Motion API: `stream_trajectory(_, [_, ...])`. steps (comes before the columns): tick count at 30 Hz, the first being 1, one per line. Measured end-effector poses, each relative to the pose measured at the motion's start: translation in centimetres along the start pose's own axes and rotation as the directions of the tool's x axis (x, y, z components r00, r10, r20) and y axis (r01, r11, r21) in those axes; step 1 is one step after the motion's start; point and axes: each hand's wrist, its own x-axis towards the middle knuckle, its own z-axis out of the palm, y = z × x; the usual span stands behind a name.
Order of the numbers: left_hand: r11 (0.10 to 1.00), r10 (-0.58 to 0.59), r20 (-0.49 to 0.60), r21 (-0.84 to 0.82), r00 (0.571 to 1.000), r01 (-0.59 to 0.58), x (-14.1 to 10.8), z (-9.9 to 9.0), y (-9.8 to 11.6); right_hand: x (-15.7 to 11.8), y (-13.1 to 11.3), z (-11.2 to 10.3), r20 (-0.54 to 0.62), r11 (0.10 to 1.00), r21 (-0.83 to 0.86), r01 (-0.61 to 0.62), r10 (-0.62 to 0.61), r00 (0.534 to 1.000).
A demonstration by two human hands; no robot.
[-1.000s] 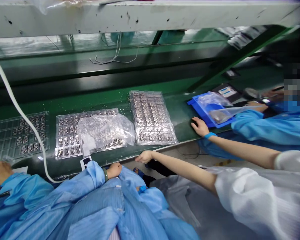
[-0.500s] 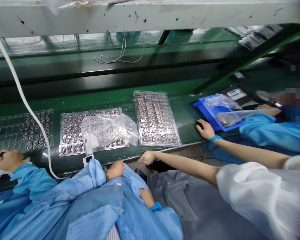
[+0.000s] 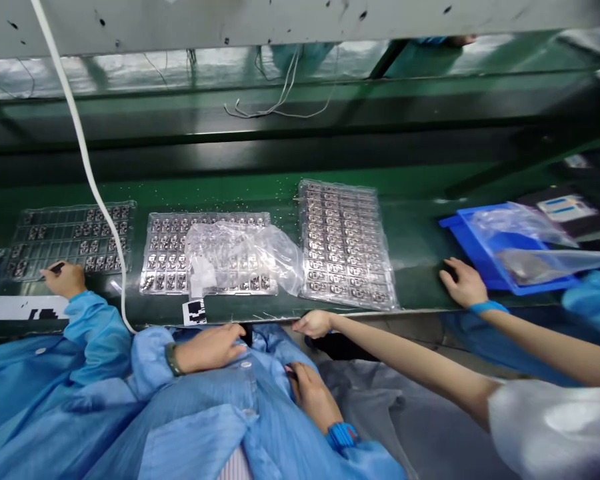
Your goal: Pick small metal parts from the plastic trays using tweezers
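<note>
The left hand point(image 3: 314, 324), open and empty, rests at the front edge of the green tabletop point(image 3: 420, 280), below a ridged clear plastic blister tray point(image 3: 347, 243) of metal parts, whose long axis runs away from that edge. The right hand point(image 3: 460, 283), also open and empty, lies just beside a blue bin point(image 3: 485, 263). Both hands keep their earlier places beside these.

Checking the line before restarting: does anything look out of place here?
A crumpled plastic bag lies on the middle tray, hiding its parts, and small bright specks are scattered on the green belt around the trays, like spilled bits. A white cable crosses the left tray.
</note>
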Motion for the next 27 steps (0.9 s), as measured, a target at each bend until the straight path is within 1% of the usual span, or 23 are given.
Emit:
stream_trajectory(1, [0.993,-0.063,0.003,0.101,0.998,0.062,-0.9,-0.7,-0.7,-0.1,-0.6,-0.3,0.046,0.998,0.001,0.059,-0.059,0.997])
stream_trajectory(2, [0.966,-0.158,-0.019,0.206,0.987,0.159,-1.7,-1.2,-1.5,0.0,-1.2,-0.7,0.079,0.994,0.003,0.107,-0.107,0.991])
stream_trajectory(3, [0.913,-0.271,-0.069,0.298,0.96,0.279,-2.3,-1.7,-2.3,0.1,-2.0,-1.0,0.09,0.991,0.006,0.136,-0.136,0.987])
stream_trajectory(4, [0.842,-0.376,-0.147,0.357,0.915,0.404,-2.8,-1.9,-3.2,0.4,-2.7,-1.4,0.072,0.989,0.012,0.145,-0.145,0.987])
stream_trajectory(5, [0.775,-0.452,-0.239,0.372,0.859,0.511,-3.1,-2.0,-4.1,0.8,-3.5,-1.8,0.031,0.989,0.024,0.145,-0.145,0.989])
stream_trajectory(6, [0.726,-0.489,-0.33,0.36,0.808,0.586,-3.2,-1.8,-5.0,1.2,-4.2,-2.1,-0.029,0.989,0.048,0.137,-0.136,0.99])
stream_trajectory(7, [0.699,-0.494,-0.418,0.332,0.763,0.634,-3.2,-1.6,-6.0,1.8,-4.8,-2.3,-0.098,0.989,0.083,0.12,-0.112,0.989])
stream_trajectory(8, [0.693,-0.483,-0.491,0.292,0.725,0.659,-3.0,-1.2,-7.1,2.5,-5.4,-2.4,-0.156,0.988,0.126,0.089,-0.069,0.985])
stream_trajectory(9, [0.708,-0.471,-0.543,0.238,0.695,0.665,-2.7,-0.7,-8.1,3.3,-5.9,-2.3,-0.187,0.983,0.18,0.041,-0.006,0.982])
stream_trajectory(10, [0.739,-0.468,-0.576,0.16,0.67,0.654,-2.4,-0.3,-9.1,4.2,-6.4,-2.2,-0.18,0.966,0.256,-0.023,0.071,0.981])
stream_trajectory(11, [0.775,-0.479,-0.59,0.063,0.65,0.629,-2.0,0.2,-10.0,5.1,-6.9,-2.0,-0.133,0.931,0.353,-0.097,0.152,0.979])
stream_trajectory(13, [0.824,-0.506,-0.593,-0.119,0.626,0.553,-1.4,0.9,-11.4,6.9,-8.2,-1.2,0.022,0.8,0.55,-0.242,0.275,0.961])
stream_trajectory(14, [0.84,-0.511,-0.585,-0.184,0.629,0.511,-1.2,1.2,-11.8,7.7,-8.9,-0.7,0.089,0.733,0.618,-0.285,0.295,0.951])
stream_trajectory(15, [0.852,-0.51,-0.571,-0.23,0.643,0.471,-1.1,1.3,-12.1,8.2,-9.8,-0.2,0.121,0.698,0.654,-0.291,0.283,0.951])
stream_trajectory(16, [0.863,-0.502,-0.545,-0.263,0.672,0.431,-1.0,1.4,-12.1,8.7,-10.7,0.3,0.127,0.696,0.667,-0.265,0.245,0.961])
stream_trajectory(17, [0.873,-0.488,-0.508,-0.292,0.71,0.39,-1.0,1.4,-11.8,8.9,-11.6,0.7,0.125,0.709,0.671,-0.218,0.182,0.975])
stream_trajectory(18, [0.881,-0.465,-0.468,-0.325,0.752,0.343,-1.1,1.3,-11.4,9.0,-12.6,1.0,0.132,0.712,0.681,-0.169,0.108,0.985])
stream_trajectory(19, [0.882,-0.437,-0.427,-0.374,0.792,0.286,-1.2,1.1,-10.7,8.9,-13.7,1.2,0.158,0.696,0.706,-0.134,0.03,0.987])
stream_trajectory(21, [0.843,-0.372,-0.359,-0.516,0.856,0.15,-1.4,0.5,-8.7,8.5,-15.7,1.2,0.224,0.64,0.762,-0.102,-0.112,0.968])
stream_trajectory(22, [0.795,-0.341,-0.338,-0.602,0.877,0.077,-1.5,0.1,-7.5,8.3,-16.8,0.9,0.233,0.638,0.767,-0.071,-0.173,0.957])
stream_trajectory(23, [0.737,-0.315,-0.323,-0.675,0.892,0.015,-1.6,-0.3,-6.1,8.1,-17.8,0.6,0.221,0.659,0.752,-0.015,-0.232,0.947])
stream_trajectory(25, [0.651,-0.283,-0.319,-0.756,0.905,-0.063,-1.7,-1.2,-3.5,7.7,-19.6,-0.2,0.157,0.702,0.7,0.134,-0.334,0.929])
stream_trajectory(27, [0.629,-0.246,-0.333,-0.769,0.91,-0.112,-2.0,-2.0,-1.3,7.5,-21.0,-0.9,0.097,0.699,0.675,0.234,-0.399,0.912])
